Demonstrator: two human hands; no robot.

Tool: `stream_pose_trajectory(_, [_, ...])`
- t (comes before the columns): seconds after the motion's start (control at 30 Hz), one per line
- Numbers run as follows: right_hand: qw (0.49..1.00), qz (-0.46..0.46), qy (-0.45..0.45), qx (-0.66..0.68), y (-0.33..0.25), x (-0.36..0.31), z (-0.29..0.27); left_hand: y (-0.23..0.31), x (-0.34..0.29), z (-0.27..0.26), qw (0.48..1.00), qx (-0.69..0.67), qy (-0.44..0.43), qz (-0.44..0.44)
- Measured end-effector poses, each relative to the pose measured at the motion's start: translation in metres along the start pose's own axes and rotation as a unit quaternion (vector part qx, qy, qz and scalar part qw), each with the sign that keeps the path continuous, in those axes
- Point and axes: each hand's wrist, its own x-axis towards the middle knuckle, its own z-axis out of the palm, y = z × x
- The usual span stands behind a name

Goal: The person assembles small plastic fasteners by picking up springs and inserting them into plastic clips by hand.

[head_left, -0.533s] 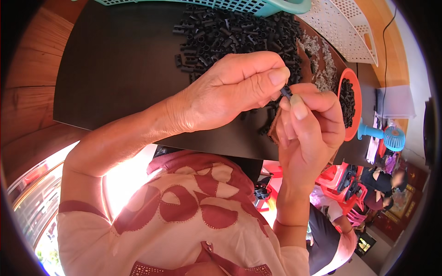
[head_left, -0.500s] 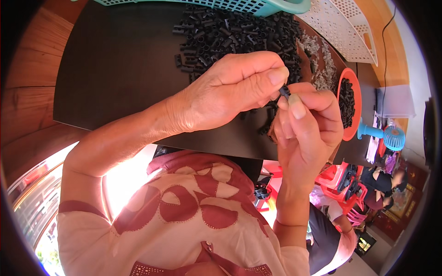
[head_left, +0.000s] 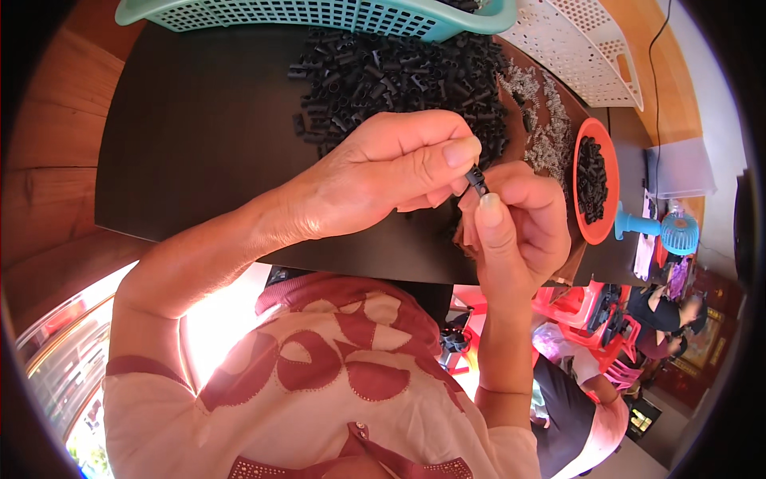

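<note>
Both hands sit lower and farther left in view than half a second ago, the left hand and right hand carrying the small black piece with them. A little more of that piece now shows between the thumbs. The right hand, which earlier overlapped the orange bowl, now leaves its near rim uncovered. With the view shifted, more of the teal basket appears, revealing its left end and dark contents.

No legible writing or numbers
</note>
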Motion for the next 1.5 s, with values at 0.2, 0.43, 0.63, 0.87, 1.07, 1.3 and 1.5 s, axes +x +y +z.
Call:
stream_pose_trajectory(0.2, [0.993,-0.052,-0.033,-0.097,-0.004,-0.003,0.000,0.003,0.000,0.000,0.997,-0.045,-0.014,-0.053])
stream_pose_trajectory(0.43, [0.991,-0.054,-0.031,-0.117,-0.002,0.008,-0.008,0.011,0.001,0.005,0.991,-0.080,-0.023,-0.106])
stream_pose_trajectory(0.63, [0.946,-0.157,-0.069,-0.276,-0.002,0.012,-0.009,0.004,0.002,0.002,0.983,-0.113,-0.015,-0.144])
stream_pose_trajectory(0.87, [0.941,-0.176,-0.051,-0.285,-0.005,0.015,-0.007,0.007,0.005,0.005,0.975,-0.105,-0.017,-0.193])
stream_pose_trajectory(1.07, [0.935,-0.207,-0.030,-0.286,0.002,0.015,-0.002,-0.004,-0.002,-0.002,0.974,-0.117,-0.006,-0.191])
stream_pose_trajectory(1.3, [0.938,-0.232,-0.018,-0.256,0.010,0.014,-0.001,-0.006,-0.004,-0.001,0.977,-0.113,0.031,-0.177])
stream_pose_trajectory(1.5, [0.941,-0.214,0.001,-0.264,0.003,0.010,-0.001,-0.002,0.003,0.004,0.976,-0.085,-0.008,-0.200])
